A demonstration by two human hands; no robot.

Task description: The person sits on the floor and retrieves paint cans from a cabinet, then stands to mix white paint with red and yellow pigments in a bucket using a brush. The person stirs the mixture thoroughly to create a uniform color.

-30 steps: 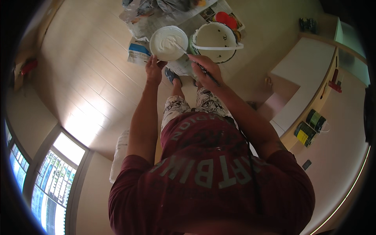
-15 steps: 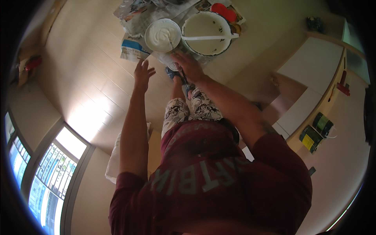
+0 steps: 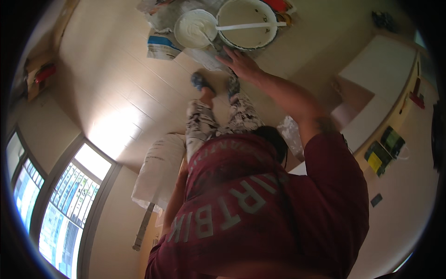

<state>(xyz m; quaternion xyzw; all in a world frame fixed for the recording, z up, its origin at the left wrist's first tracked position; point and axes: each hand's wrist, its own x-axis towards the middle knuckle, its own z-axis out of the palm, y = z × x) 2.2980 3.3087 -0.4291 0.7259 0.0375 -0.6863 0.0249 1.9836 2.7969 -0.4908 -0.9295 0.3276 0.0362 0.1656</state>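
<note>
My right hand reaches out over the floor with its fingers spread, just below the two tubs. By its fingertips is the end of a thin tool, which leans out of a round white tub of thick white paste. I cannot make out what kind of tool it is. My left hand is down beside my left hip, next to a large white sack. Its fingers are hidden against my body.
A larger bucket with a white bar across its top stands right of the tub. A blue and white packet lies to the left. Windows line the left wall; on the right are white boards and green-black packs.
My left hand has drawn back from near the tubs to my hip. My right hand's fingers have spread, and my feet have moved apart. The view has shifted, with the tubs higher in it.
</note>
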